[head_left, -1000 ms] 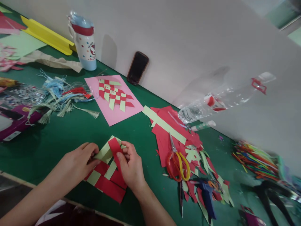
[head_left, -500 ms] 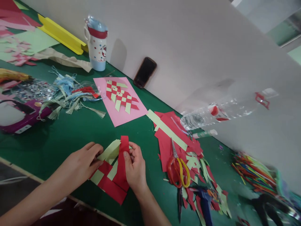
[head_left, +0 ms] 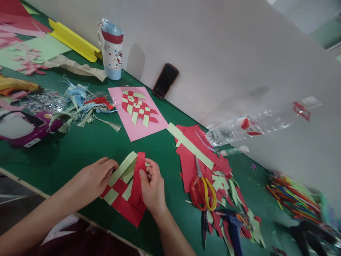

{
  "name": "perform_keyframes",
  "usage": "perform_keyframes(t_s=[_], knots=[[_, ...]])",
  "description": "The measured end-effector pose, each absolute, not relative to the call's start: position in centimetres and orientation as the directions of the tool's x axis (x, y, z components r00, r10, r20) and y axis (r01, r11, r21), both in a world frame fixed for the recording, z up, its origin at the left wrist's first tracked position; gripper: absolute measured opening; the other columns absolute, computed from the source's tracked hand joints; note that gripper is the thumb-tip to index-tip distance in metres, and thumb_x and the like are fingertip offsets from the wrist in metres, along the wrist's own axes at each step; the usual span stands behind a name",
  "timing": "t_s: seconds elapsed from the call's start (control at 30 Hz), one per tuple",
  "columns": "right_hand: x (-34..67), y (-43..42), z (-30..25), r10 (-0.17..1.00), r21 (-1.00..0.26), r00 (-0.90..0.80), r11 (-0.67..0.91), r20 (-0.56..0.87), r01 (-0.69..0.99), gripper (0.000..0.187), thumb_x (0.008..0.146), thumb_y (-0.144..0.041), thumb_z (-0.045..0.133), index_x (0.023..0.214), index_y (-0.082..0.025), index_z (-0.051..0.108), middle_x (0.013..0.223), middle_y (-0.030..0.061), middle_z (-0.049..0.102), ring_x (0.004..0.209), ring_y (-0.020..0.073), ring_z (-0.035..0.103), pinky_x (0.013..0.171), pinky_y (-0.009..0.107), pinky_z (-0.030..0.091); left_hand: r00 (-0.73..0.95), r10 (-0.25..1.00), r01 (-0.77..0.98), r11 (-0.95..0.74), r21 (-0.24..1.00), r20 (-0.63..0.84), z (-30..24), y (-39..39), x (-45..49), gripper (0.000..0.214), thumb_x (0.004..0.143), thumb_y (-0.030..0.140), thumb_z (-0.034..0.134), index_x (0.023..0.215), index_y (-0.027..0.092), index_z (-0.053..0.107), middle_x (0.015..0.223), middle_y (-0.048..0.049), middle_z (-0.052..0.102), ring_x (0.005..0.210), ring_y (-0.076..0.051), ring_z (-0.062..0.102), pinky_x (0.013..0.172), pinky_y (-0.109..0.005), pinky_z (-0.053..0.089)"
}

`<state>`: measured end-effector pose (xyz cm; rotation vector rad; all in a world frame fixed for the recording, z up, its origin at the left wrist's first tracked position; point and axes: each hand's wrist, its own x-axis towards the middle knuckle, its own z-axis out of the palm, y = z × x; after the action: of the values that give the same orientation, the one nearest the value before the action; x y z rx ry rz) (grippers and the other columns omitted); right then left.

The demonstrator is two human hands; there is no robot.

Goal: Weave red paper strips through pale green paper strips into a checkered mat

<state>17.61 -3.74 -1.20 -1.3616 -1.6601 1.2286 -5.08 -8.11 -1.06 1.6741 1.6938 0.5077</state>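
Note:
A woven piece of red and pale green paper strips [head_left: 119, 186] is held between both hands, low over the green table. My left hand [head_left: 102, 176] is closed on its left side, at the pale green strip [head_left: 124, 165], which slants up to the right. With thumb and fingers, my right hand [head_left: 152, 185] pinches the upright red strip [head_left: 139, 172] at the right side. The fingertips of my left hand are partly hidden. Beyond the hands lies a pink sheet [head_left: 133, 131] bearing a finished-looking red and green woven piece [head_left: 138, 108].
Right of my hands are scissors [head_left: 204, 193] on red paper [head_left: 186, 167], a blue glue gun [head_left: 234, 227] and paper scraps. A clear bottle [head_left: 255, 124], phone [head_left: 165, 80] and cup [head_left: 112, 53] stand along the wall. Tassels [head_left: 82, 106] and a purple device [head_left: 34, 131] lie left.
The pale green strip by my left hand now lies straighter and higher, with another green strip showing beneath it. My right hand keeps its pinch on the red strip. The view has shifted slightly.

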Motion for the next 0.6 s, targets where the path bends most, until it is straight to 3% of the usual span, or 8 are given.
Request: perform_keyframes(t_s=[0.23,0.6], knots=[[17.71,-3.68,-1.33,0.964,-0.941,-0.257,0.023,-0.068,0.337,0.036,0.101,-0.033,0.056,0.135,-0.019,0.061,0.095,0.0051,0.074,0.077,0.0169,0.072,0.069,0.026,0.058,0.077,0.976,0.713,0.089,0.696,-0.203,-1.16,-8.23,-5.42,0.036,0.099,0.028,0.03,0.107,0.025,0.065,0.099,-0.0053,0.066,0.075,-0.019,0.068,0.067,-0.031,0.05],[17.68,-3.67,-0.85,0.963,-0.951,-0.256,0.001,-0.082,0.309,0.036,0.1,-0.033,0.058,0.134,-0.019,0.061,0.094,0.0044,0.073,0.075,0.0168,0.07,0.067,0.026,0.057,0.067,0.978,0.714,0.09,0.695,-0.196,-0.92,-8.14,-5.33,0.035,0.101,0.033,0.032,0.105,0.025,0.066,0.101,-0.0058,0.069,0.08,-0.021,0.07,0.071,-0.032,0.052]])
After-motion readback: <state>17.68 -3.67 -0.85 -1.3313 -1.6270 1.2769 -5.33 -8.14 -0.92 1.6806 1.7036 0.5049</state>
